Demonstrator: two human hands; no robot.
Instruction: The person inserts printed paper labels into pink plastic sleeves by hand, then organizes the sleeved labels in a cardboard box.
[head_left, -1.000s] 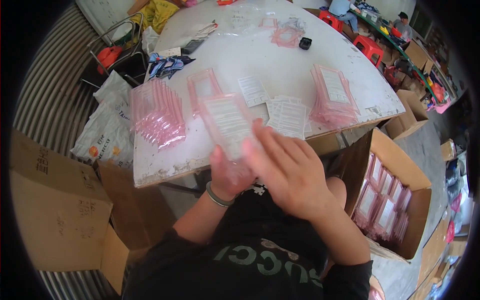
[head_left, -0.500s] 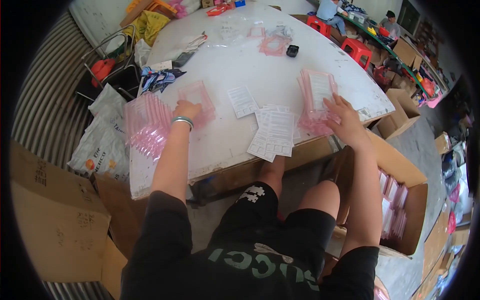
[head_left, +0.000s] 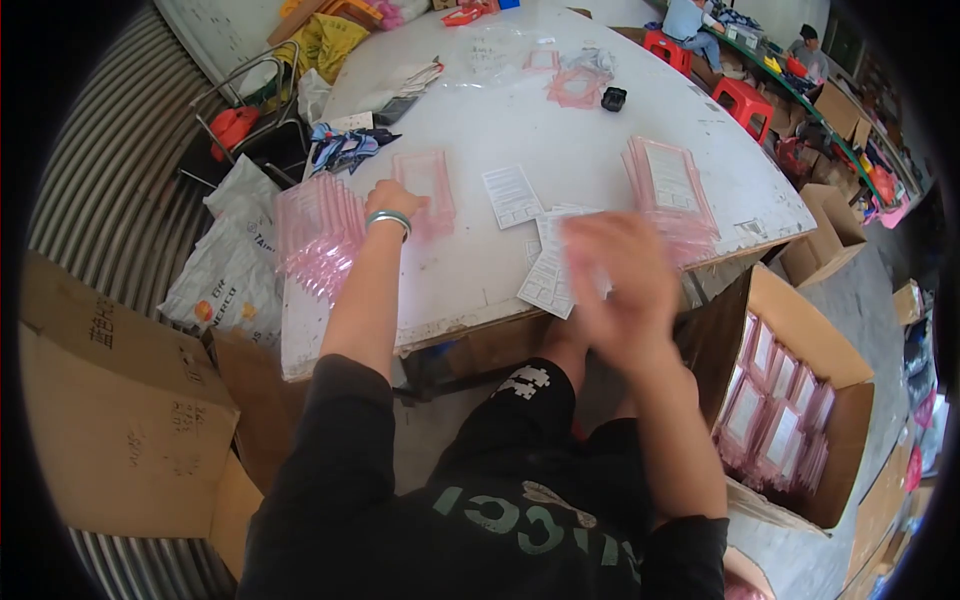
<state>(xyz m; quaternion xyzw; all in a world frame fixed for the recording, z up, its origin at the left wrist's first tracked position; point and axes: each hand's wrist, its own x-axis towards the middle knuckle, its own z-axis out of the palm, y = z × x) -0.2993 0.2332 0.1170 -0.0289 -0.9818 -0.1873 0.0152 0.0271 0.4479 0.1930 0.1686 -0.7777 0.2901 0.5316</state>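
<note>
My left hand [head_left: 395, 199], with a bracelet at the wrist, has its fingers curled at the left edge of a pink-edged clear plastic pouch [head_left: 432, 188] lying flat. Left of it, a fanned pile of similar pouches [head_left: 310, 222] lies partly behind my forearm. Motion blurs my right hand [head_left: 622, 285], raised over the loose printed cards [head_left: 545, 285]; thumb and fingers look apart, with nothing visible between them. It covers part of those cards. One printed card [head_left: 511, 196] lies apart, behind them. At the right, a stack of pouches [head_left: 672, 180] has a printed card showing in the top one.
An open carton [head_left: 838, 355] on my right holds many pouches with cards. Farther back on the table [head_left: 500, 115] are a small black object [head_left: 614, 99], loose pink pouches [head_left: 577, 88] and a patterned cloth [head_left: 345, 147]. Another carton [head_left: 130, 420] stands at left. People sit in the background.
My right hand has left the right-hand pouch stack and moved left and nearer to me, over the cards. My left hand stays at the pouch. The view has shifted slightly.
</note>
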